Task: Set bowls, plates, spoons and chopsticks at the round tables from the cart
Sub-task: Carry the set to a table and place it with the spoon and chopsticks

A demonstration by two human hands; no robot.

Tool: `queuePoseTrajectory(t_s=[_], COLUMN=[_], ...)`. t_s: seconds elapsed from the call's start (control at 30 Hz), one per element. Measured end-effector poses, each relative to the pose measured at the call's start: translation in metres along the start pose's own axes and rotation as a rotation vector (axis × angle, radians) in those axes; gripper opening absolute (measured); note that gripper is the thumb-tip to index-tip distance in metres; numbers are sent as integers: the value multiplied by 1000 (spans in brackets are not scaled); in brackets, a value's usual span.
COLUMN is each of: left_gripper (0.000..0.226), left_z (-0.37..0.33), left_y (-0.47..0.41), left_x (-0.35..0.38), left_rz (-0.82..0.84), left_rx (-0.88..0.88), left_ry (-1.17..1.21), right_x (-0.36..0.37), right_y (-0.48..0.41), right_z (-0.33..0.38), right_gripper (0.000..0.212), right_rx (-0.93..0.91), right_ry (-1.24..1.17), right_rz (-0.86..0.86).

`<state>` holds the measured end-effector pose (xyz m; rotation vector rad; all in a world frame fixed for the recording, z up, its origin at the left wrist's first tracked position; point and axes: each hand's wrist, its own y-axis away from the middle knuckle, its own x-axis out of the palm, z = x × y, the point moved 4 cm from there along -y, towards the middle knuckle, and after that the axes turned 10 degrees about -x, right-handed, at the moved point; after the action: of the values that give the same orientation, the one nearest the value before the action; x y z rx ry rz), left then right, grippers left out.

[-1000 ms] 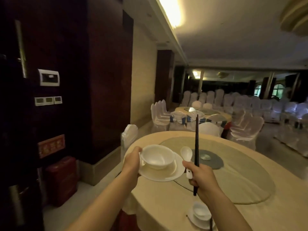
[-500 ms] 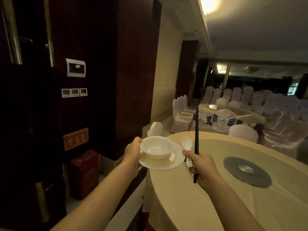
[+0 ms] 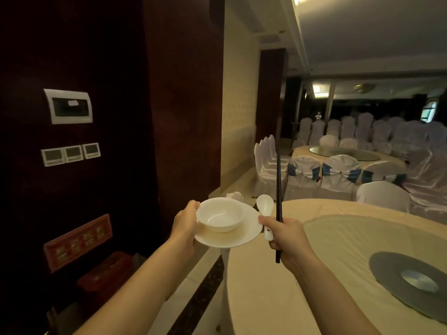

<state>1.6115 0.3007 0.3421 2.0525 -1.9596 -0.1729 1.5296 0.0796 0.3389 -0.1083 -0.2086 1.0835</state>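
While left hand grips plate, bowl atop, right hand clutching chopsticks

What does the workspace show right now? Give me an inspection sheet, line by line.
Surface: round table, cream cloth, glass turntable with grey hub; no setting visible on the part in view.
Job's things: bowl on plate; spoon and chopsticks upright.
Clutter: nothing seen.
Grippers: left hand holds the plate; right hand grips spoon and chopsticks.
Cables: nothing seen.
Surroundings: covered chairs, second table, dark wall with switches.
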Motion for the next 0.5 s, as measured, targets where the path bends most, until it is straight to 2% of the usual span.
queuePoseTrajectory(t_s=[0.17,0.5], left_gripper=[32,25], left_z=[-22,-77], left_y=[-101,-355], left_x=[25,102], left_rz=[35,280], left_rx=[3,-16], left_ry=[-35,-70], right_x=[29,91], right_y=[-92,-304], right_z=[-29,-99], right_gripper=[19,20], right_rx=[17,-35], right_ry=[15,53], right_rz=[-26,-222])
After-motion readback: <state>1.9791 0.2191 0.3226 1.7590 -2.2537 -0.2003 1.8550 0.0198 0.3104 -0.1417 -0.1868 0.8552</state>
